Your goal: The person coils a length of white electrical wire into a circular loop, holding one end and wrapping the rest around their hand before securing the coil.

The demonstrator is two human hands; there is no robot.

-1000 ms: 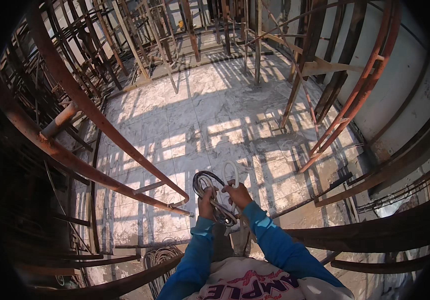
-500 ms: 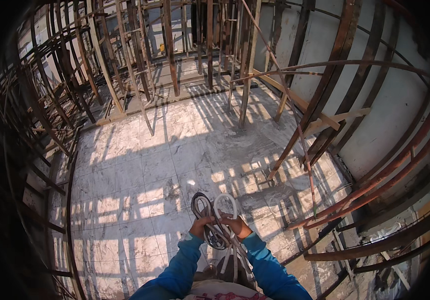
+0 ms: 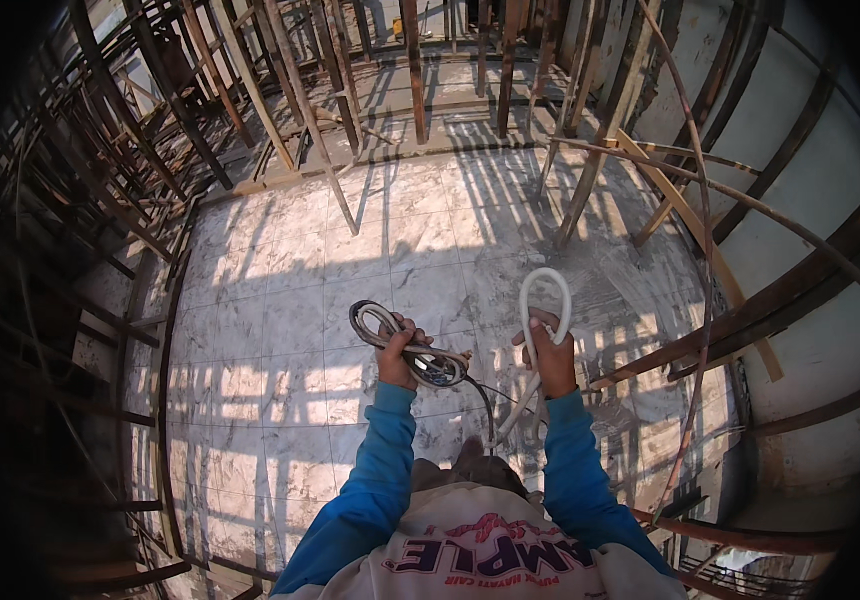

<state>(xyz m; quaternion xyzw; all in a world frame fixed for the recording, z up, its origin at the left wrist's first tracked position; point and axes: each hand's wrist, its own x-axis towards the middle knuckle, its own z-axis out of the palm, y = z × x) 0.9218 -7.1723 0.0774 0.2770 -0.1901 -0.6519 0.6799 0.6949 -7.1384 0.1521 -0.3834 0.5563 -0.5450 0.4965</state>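
Observation:
In front of my body, my left hand (image 3: 397, 358) is closed around a coiled bundle of dark and beige cable (image 3: 442, 353), whose loops stick out on both sides of the fist. To the right, level with it, my right hand (image 3: 553, 356) grips a white hose (image 3: 547, 273) that bends into an upright loop above the fingers. The hose's lower lengths run down from this hand toward my waist. A thin dark cord also hangs from the left-hand coil toward my body. Whether cable and hose are joined is hidden near my shirt.
Beneath me is a dusty tiled floor (image 3: 295, 335) striped with shadows. Upright wooden props (image 3: 412, 70) stand along the far side and left. Bent-looking poles (image 3: 750, 310) and a slanting plank (image 3: 665, 190) lean near the pale wall (image 3: 810, 360) on the right.
My hands have moved apart and farther out from my body. The white hose loop has gone right with my right hand; the cable coil stays in my left. The view has shifted.

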